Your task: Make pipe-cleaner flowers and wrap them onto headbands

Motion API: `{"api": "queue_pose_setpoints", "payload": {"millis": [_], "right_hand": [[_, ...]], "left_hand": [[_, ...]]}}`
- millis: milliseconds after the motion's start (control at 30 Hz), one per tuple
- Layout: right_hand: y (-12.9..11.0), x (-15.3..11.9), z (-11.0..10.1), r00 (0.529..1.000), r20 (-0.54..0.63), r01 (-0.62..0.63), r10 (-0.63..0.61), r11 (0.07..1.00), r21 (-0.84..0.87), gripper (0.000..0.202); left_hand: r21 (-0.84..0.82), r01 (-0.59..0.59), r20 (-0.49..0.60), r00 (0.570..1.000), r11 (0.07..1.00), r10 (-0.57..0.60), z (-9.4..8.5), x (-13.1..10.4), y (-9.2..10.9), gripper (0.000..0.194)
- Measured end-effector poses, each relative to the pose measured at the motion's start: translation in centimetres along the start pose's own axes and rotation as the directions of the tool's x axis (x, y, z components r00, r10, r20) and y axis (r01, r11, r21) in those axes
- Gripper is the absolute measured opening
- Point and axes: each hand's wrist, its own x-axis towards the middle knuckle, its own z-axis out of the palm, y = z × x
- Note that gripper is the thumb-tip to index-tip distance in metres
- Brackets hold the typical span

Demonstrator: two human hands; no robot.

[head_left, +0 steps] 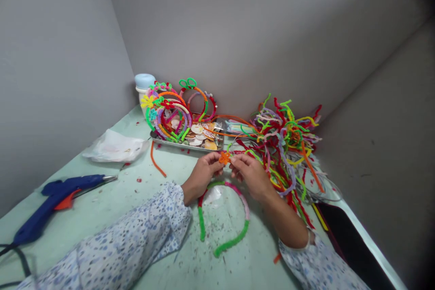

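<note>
Between my two hands is a small orange pipe-cleaner flower [224, 158]. The fingertips of my left hand [205, 170] pinch its left side. Those of my right hand [249, 170] close on its right side. Just below them, a headband [245, 204] wrapped in green, pink and red pipe cleaner lies on the table, its two ends toward me. A clear scrap of plastic [214, 195] lies inside its curve.
A metal tray [190, 146] at the back holds finished headbands [170, 115] and paper cutouts. Loose pipe cleaners [288, 145] heap at the right. A blue glue gun [61, 199], a white plastic bag [115, 146] and a blue-lidded container [144, 84] stand or lie leftward. A black phone-like slab [350, 240] lies right.
</note>
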Motion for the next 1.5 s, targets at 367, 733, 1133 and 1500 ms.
{"api": "queue_pose_setpoints", "payload": {"millis": [367,733,1133,1500], "right_hand": [[-1.9,-0.2,-1.0,0.961,0.183,-0.242,0.208,0.951,0.194,0.017],[-3.3,-0.5,-2.0,0.988,0.149,0.012,0.051,0.92,-0.391,0.011],[-2.7,-0.4,-2.5,0.974,0.181,-0.04,0.138,0.887,-0.459,0.023],[-2.1,0.0,-2.8,0.942,0.29,-0.114,0.168,0.975,-0.193,0.021]], "left_hand": [[0.035,0.02,0.128,0.992,0.999,-0.025,0.1,-0.2,0.1,0.013],[0.284,0.048,0.301,0.944,0.958,-0.137,0.3,-0.7,0.8,0.015],[0.36,0.032,0.205,0.972,0.932,-0.113,0.4,-0.8,0.3,0.013],[0.247,0.041,0.155,0.984,0.968,-0.082,0.0,-0.5,0.4,0.019]]}}
